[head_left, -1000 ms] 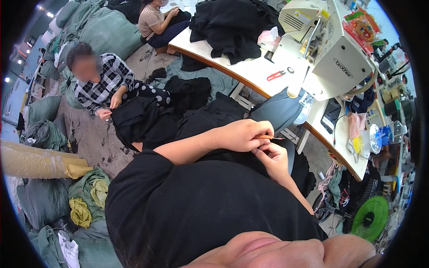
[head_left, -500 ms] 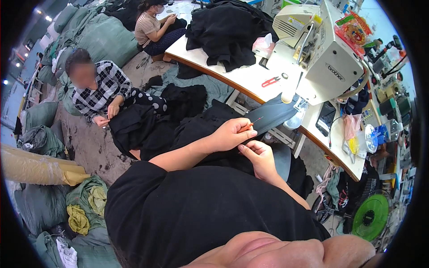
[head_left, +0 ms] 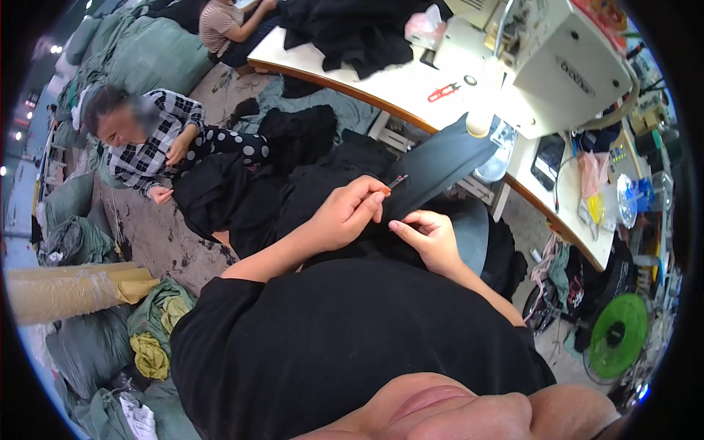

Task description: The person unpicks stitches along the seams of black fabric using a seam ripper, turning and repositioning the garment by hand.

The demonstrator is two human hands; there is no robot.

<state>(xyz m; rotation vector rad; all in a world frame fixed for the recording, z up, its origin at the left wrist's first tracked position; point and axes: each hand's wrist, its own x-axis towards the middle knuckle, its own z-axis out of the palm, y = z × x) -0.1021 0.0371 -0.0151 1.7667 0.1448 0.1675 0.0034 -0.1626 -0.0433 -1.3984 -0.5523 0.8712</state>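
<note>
My left hand (head_left: 348, 213) is closed around a small seam ripper (head_left: 396, 183) with an orange handle, its thin forked tip pointing up and to the right. Just to the right, my right hand (head_left: 431, 242) is closed, thumb and forefinger pinching at the edge of dark cloth; the exact bit between them is hard to see. A dark grey cloth piece (head_left: 447, 158) runs from the sewing machine (head_left: 565, 70) down toward my hands. Black cloth (head_left: 315, 191) lies heaped to the left of them.
Red thread snips (head_left: 444, 92) and a phone (head_left: 548, 154) lie on the white table (head_left: 352, 77). A co-worker in a checked shirt (head_left: 158, 139) sits at the left; another person (head_left: 231, 29) is farther back. A green fan (head_left: 618, 336) stands at right, sacks (head_left: 161, 62) at left.
My left hand has drawn left with the seam ripper, away from my right hand. The co-worker's hands have parted and their head has turned. The whole view has shifted slightly.
</note>
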